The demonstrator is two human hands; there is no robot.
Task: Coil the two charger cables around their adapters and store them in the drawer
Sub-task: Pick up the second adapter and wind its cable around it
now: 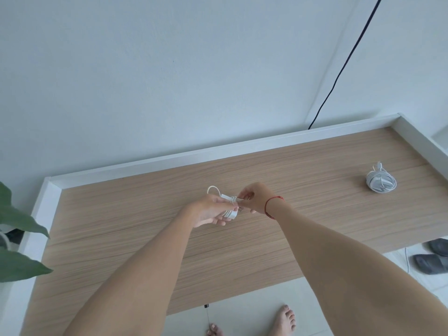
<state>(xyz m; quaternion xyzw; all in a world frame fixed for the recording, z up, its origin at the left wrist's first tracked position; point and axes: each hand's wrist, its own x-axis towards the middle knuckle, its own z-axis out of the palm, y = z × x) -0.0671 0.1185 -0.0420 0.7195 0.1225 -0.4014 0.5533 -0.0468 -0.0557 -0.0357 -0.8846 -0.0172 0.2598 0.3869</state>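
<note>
Above the middle of the wooden tabletop (145,226), my left hand (210,210) grips a white adapter (230,206) with white cable wound around it. A small loop of that cable (213,189) sticks up behind the hand. My right hand (254,197) pinches the cable end at the top of the adapter; a red string circles its wrist. A second white charger (381,181), its cable coiled around its adapter, lies on the tabletop at the far right. No drawer is in view.
A white raised rim (218,151) borders the tabletop at the back and sides. A black cord (339,69) runs down the wall behind. Green plant leaves (17,229) hang at the left. Grey slippers (431,260) and bare feet (286,318) are on the tiled floor.
</note>
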